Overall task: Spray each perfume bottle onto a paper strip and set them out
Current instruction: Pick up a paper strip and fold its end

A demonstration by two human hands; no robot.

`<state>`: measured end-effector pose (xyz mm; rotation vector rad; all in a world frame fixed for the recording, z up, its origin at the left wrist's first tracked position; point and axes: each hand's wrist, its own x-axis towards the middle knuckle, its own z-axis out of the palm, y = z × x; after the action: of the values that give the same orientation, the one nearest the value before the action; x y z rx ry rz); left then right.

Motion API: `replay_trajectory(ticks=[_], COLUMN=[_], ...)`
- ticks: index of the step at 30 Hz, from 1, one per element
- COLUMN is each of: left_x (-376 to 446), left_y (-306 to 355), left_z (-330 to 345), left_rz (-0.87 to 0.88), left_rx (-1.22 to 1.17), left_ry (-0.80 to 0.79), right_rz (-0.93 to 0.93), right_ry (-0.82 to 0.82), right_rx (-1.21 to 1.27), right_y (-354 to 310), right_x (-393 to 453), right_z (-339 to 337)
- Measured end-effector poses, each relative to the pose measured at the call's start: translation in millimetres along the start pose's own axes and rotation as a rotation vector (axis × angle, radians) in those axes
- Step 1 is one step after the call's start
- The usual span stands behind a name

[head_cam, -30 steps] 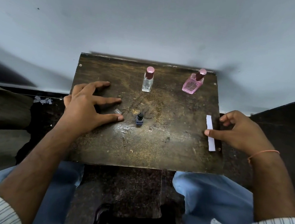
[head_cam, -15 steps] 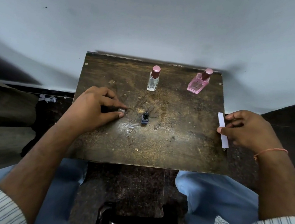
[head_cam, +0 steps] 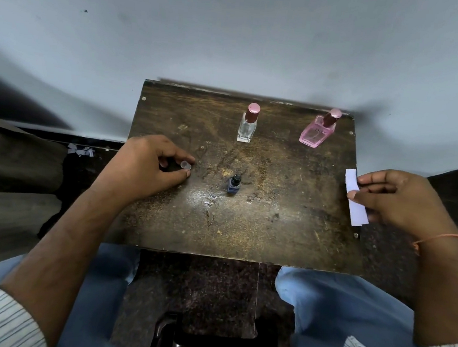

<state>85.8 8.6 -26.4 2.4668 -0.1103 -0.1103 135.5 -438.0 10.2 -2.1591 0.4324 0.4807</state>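
Three bottles point(head_cam: 247, 123) stand capless or capped; left hand point(head_cam: 145, 166) pinches clear cap point(head_cam: 185, 165), right hand point(head_cam: 402, 199) paper strip point(head_cam: 356, 197).

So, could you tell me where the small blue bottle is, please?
The small blue bottle stands mid-table, between the left hand and right hand, nearer than the clear bottle.

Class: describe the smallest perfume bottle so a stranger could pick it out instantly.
Start at the dark wooden table. Near its centre, between both hands, stands the small blue bottle. Unlike the clear bottle and pink bottle behind it, it is uncapped.
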Motion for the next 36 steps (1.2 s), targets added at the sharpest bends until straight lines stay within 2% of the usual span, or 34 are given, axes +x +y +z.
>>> replay_trajectory(ticks=[9, 13, 16, 19, 22, 26, 29, 36], left_x=[-1.9, -0.6, 0.3, -1.6, -9.0, -21.3, -25.0, -25.7], left_y=[-0.4, 7.5, 17.3, 29.1, 41.6, 63.1, 66.0, 52.8], left_z=[-1.2, -0.4, -6.9, -17.2, -25.9, -30.5, -28.3, -29.2], left_rz=[0.002, -0.024, -0.100, -0.152, -0.122, -0.023, 0.074, 0.082], left_rx=[0.004, -0.071, -0.304, -0.658, -0.820, -0.756, -0.678, -0.776], left_ry=[-0.033, 0.078, 0.192, 0.201, 0.071, -0.209, -0.356, -0.348], right_rz=[-0.124, -0.178, -0.194, -0.226, -0.267, -0.306, -0.355, -0.386], right_ry=[-0.238, -0.329, -0.381, -0.421, -0.446, -0.421, -0.408, -0.387], right_rx=[0.350, 0.475, 0.535, 0.584, 0.634, 0.656, 0.611, 0.532], right_y=[-29.9, -52.4, -66.6, -78.1, -88.0, -96.8, -101.5, -111.2], right_x=[-15.2, -29.3, -40.2, -52.3, -64.7, -77.7, -85.0, -93.4], right_z=[24.9, 49.3, 68.5, 86.4, 101.2, 118.3, 132.0, 143.2])
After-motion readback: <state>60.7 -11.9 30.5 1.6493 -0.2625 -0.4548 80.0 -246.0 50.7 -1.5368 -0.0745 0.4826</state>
